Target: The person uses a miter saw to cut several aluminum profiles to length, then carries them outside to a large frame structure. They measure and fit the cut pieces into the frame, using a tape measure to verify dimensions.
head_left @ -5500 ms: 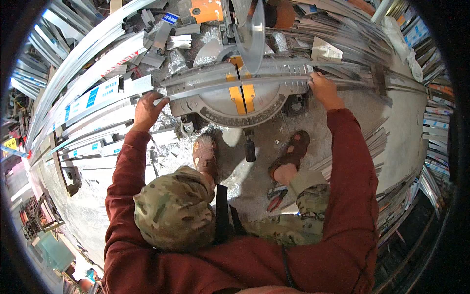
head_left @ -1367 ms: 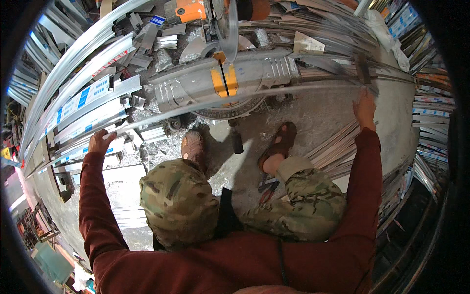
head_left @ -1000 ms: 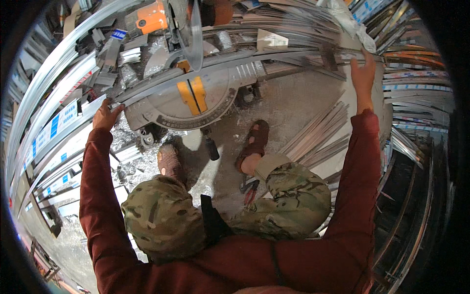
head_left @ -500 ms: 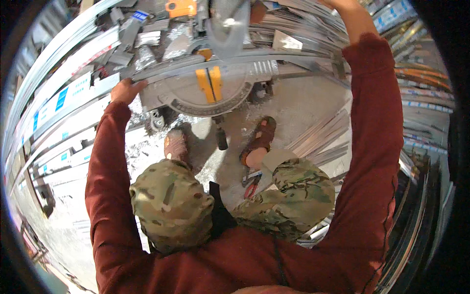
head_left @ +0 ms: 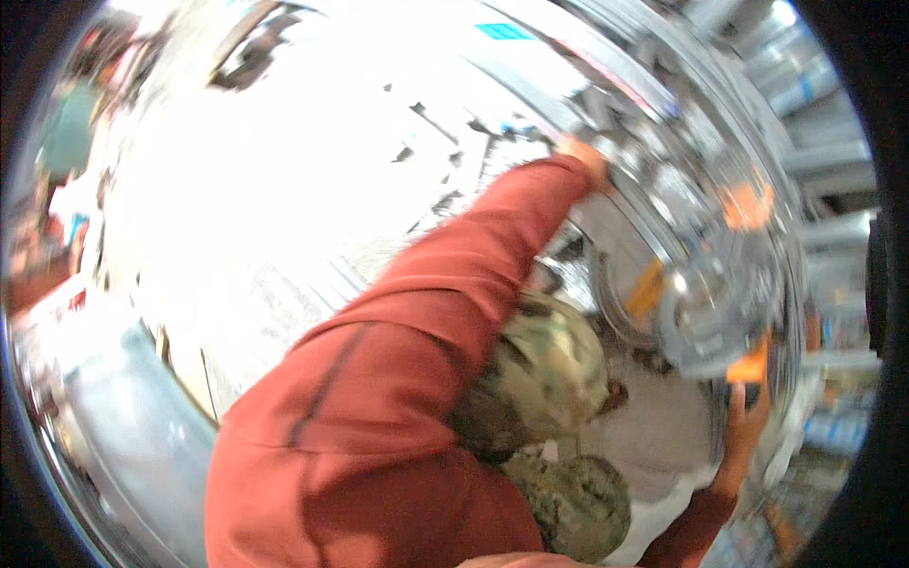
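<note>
A miter saw (head_left: 705,327) with a grey blade guard and a yellow insert in its round base stands at the right. My left hand (head_left: 585,161) is closed around a long pale metal profile (head_left: 649,213) that lies across the saw bed. Beneath the saw's orange handle (head_left: 750,363), my right hand (head_left: 746,417) reaches up with its fingers on the grip. Motion blur softens both hands, and the finger detail of the right one is faint. The cutting edge of the blade cannot be made out.
Metal offcuts (head_left: 677,189) lie behind the saw, near an orange object (head_left: 748,205). Shelving (head_left: 833,227) with long stock lines the far right. A brightly lit, washed-out floor with scattered scraps spreads at the left. A pale, glassy panel (head_left: 142,426) stands at lower left.
My view has swung to the left, so the saw now appears at the right and tilted. The right hand has come into view at the saw's handle, and the saw head looks lower.
</note>
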Demonstrator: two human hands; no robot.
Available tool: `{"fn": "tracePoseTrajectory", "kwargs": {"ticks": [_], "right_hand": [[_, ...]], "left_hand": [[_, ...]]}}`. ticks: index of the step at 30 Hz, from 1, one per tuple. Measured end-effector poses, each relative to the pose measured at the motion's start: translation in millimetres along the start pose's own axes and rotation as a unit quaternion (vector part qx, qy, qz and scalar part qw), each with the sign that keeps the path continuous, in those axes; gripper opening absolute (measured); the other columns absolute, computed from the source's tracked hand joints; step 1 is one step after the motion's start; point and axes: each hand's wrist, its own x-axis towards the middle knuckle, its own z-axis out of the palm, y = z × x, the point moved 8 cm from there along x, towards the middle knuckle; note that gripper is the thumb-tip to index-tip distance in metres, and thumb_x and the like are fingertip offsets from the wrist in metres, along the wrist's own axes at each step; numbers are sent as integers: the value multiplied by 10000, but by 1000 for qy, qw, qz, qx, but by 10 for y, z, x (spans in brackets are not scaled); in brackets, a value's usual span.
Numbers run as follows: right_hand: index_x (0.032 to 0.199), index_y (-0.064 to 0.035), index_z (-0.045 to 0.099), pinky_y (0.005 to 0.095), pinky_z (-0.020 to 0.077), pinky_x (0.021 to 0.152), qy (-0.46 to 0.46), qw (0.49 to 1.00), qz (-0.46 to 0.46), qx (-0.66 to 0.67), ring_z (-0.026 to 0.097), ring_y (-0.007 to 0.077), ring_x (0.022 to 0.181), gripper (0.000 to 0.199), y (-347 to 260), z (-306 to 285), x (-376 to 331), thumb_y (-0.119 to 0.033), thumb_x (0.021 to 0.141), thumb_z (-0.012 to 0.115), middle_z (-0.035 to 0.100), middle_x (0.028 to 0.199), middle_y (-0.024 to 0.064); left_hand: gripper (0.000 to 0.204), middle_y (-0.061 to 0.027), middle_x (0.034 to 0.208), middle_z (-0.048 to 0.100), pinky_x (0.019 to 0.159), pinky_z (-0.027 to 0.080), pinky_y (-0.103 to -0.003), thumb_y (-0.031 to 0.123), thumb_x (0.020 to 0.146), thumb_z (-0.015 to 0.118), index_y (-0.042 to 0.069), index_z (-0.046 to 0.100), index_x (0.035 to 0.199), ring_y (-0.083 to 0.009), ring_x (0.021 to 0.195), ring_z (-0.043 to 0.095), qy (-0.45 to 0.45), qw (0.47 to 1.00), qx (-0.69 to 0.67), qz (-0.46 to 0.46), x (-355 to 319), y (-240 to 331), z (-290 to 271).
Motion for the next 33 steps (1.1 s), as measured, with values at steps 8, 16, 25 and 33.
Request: {"fn": "tracePoseTrajectory", "kwargs": {"ticks": [8,16,25,33], "right_hand": [[1399,28,422,464,380,1026,-5,994,49,-99,476,386,1245,725,354,432,-163,-512,932,549,477,1376,240],[1414,-30,477,483,399,1031,37,995,31,-91,483,420,1277,896,398,516,-219,-703,829,565,506,1399,230],[1399,12,468,440,416,1016,67,988,-70,-118,511,391,1259,741,16,590,-224,-539,914,566,509,1391,238],[1475,15,334,490,341,1096,8,988,-18,-151,394,390,1370,758,267,729,-335,-464,923,536,389,1483,243]], "left_hand": [[650,-84,1044,725,960,346,-420,699,752,628,123,747,1029,-247,1031,659,58,998,-10,9,326,-33,328],[615,-25,1046,723,872,341,-378,700,782,595,168,737,1055,-192,984,656,51,998,29,25,164,21,169],[627,-26,977,727,834,344,-385,729,771,576,181,746,1024,-192,939,654,57,997,44,26,150,25,145],[619,-29,957,724,833,343,-385,722,780,578,178,744,1023,-189,910,652,65,997,37,30,148,20,146]]}}
